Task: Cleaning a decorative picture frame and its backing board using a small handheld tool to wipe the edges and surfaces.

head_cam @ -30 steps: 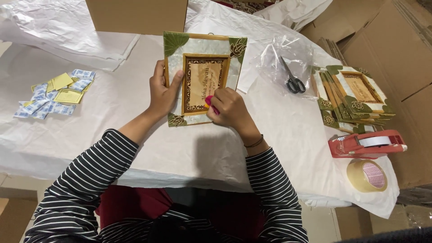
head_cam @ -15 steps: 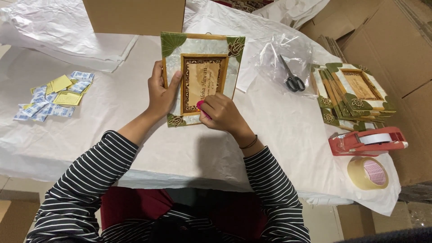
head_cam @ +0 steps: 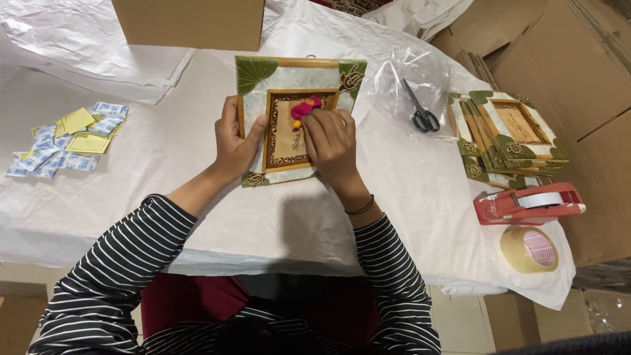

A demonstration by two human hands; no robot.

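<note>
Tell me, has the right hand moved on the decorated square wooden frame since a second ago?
Yes. The right hand slid up the decorated square wooden frame, toward the cardboard box.

right hand covers part of the frame middle | pink thing too small to tell | box (top edge) cut off

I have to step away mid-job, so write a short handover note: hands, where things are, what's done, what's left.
Left hand steadies the decorated frame by its left edge, flat on the white-covered table.
Right hand presses a pink cloth on the frame's centre panel.
Stack of similar frames lies to the right; scissors on clear plastic; tape dispenser and tape roll at right edge; small packets at left.
Done: frame laid out, cloth on it.
Left: likely finish wiping; nothing looks packed.
</note>
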